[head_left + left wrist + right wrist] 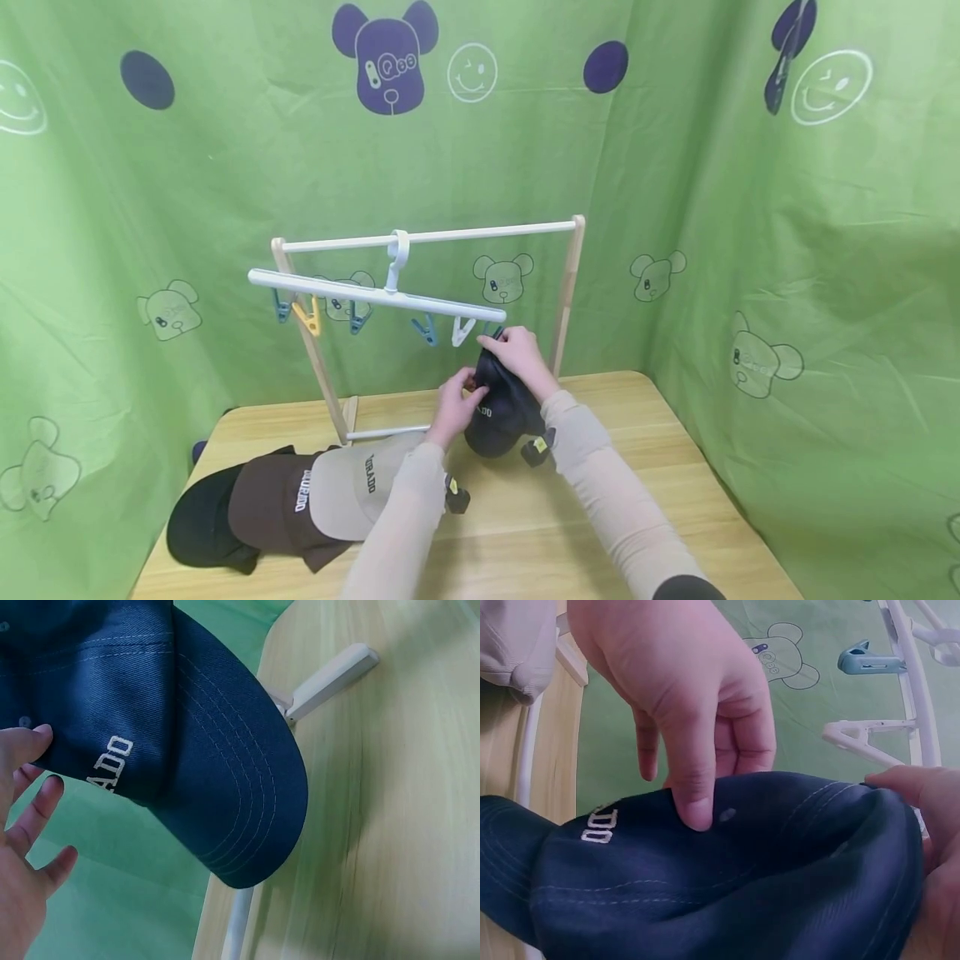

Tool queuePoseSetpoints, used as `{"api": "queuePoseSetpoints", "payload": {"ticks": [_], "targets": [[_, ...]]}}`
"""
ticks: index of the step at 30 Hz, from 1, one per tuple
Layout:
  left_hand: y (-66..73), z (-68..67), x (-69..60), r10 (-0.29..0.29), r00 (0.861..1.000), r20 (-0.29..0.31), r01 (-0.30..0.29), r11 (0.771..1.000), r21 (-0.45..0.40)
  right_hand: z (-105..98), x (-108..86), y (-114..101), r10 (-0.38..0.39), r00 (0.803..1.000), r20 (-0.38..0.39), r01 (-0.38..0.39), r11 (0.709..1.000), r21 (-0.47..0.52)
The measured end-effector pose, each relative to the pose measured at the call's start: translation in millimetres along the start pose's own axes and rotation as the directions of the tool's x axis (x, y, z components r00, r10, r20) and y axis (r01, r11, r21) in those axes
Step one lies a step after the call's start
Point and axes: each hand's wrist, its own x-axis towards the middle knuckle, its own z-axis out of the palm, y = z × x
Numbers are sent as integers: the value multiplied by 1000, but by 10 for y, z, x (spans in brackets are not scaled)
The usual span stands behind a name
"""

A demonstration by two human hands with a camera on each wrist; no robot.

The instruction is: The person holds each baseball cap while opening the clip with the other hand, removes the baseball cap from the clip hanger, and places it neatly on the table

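A dark navy cap hangs brim down below the right end of a white clip hanger, with pale letters on its front. My left hand pinches the cap's side between thumb and fingers, seen close in the right wrist view, where the thumb presses the fabric. Up at the cap's back edge, by the hanger's last clip, my right hand grips the cloth. Whether that clip has hold of the cap is hidden by the fingers. The left wrist view shows the cap's stitched brim over the table.
A wooden rack with a white top rail carries the hanger. Several other clips, such as a yellow one and a white one, dangle from it. Black, brown and beige caps overlap on the table's left.
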Motion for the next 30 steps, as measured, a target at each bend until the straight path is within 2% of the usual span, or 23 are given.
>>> {"api": "queuePoseSetpoints", "payload": {"ticks": [7,16,23,30], "targets": [[-25,9,-44,18,1000,-22,-18,1000,2,-3,0,-39,22,1000,-4,-22,999,39],[-22,16,-77,26,999,-42,-25,999,24,-9,0,-63,26,998,-49,-26,1000,15],[-23,25,-155,58,990,-132,-58,998,1,-8,21,-60,46,997,-62,-46,999,-8],[-33,32,-194,89,972,-218,-79,996,52,-12,29,-28,59,997,-56,-60,998,-8]]}}
